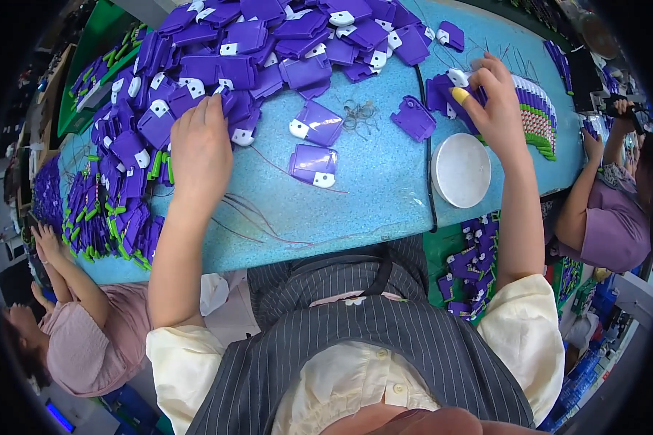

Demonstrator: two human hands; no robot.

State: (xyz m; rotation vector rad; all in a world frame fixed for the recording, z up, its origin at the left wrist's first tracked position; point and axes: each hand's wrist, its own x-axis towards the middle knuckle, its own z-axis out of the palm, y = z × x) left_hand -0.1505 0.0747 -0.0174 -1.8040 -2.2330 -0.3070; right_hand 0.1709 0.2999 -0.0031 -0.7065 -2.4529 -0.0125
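Observation:
My left hand point(199, 148) reaches into a big heap of purple plastic parts point(261, 43) with white tabs, its fingers curled over one at the heap's near edge. My right hand point(490, 101), with a yellow cap on the thumb, pinches a purple part with a white tab point(451, 85) at the right of the blue table point(370, 196). Two loose purple parts point(313, 145) lie between my hands, and one more purple part point(413, 117) sits beside the right hand.
A round white lid point(461, 170) lies below my right hand. A row of stacked parts point(540, 116) stands at the right, more purple-and-green stacks point(112, 217) at the left. Thin wires point(359, 116) and red threads lie on the table. Two other people sit at left point(87, 326) and right point(609, 210).

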